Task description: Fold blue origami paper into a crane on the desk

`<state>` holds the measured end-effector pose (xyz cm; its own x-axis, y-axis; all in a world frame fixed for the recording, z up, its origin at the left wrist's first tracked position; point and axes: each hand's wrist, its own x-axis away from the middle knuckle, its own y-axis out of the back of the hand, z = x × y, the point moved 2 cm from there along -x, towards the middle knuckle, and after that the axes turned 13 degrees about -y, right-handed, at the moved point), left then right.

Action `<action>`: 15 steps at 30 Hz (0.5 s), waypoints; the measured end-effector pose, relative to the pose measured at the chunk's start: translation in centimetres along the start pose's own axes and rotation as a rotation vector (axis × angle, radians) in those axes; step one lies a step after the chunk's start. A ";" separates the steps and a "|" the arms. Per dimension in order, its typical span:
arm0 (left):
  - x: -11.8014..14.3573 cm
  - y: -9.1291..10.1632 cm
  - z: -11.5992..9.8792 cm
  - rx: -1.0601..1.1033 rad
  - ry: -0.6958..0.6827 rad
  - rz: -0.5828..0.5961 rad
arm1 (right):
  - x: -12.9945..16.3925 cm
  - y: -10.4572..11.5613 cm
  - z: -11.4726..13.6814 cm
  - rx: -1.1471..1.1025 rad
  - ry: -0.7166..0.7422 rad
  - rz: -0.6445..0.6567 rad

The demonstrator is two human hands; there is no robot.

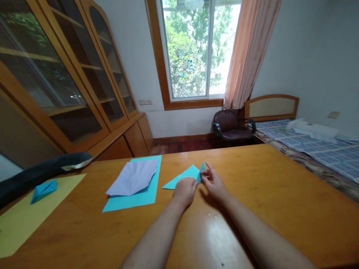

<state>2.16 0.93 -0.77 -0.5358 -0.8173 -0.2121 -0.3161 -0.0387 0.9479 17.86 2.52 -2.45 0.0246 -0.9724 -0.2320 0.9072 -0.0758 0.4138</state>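
Observation:
A light blue sheet of paper (pixel 183 176), folded into a triangle, lies on the wooden table in front of me. My left hand (pixel 185 191) is closed at its near edge, the fingers curled and the thumb side against the paper. At the right end a flap stands up from the table. My right hand (pixel 215 184) has its thumb and some fingertips at this raised flap, while one finger stretches up behind it. Part of the paper is hidden under my left hand.
Left of my hands, a creased pale purple sheet (pixel 133 177) rests on a flat light blue sheet (pixel 153 190). Farther left, a small folded blue paper (pixel 45 189) sits on a yellow sheet (pixel 33 216), beside a dark plush-looking object (pixel 42 170). A chair (pixel 230 125) stands beyond the table (pixel 266 209).

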 end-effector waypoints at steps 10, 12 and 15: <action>0.0 -0.8 0.7 0.091 0.039 -0.084 | 0.8 -0.6 1.5 0.349 0.191 0.032; -0.1 -0.9 0.8 0.092 0.042 -0.082 | 0.9 -0.5 1.8 0.410 0.190 0.048; -0.1 -1.0 0.9 0.079 0.024 -0.080 | 0.9 -0.5 2.0 0.492 0.159 0.059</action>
<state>1.86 1.51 -1.95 -0.4881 -0.8267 -0.2800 -0.4182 -0.0600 0.9064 16.56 1.26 -1.13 0.1678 -0.9355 -0.3108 0.5982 -0.1540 0.7864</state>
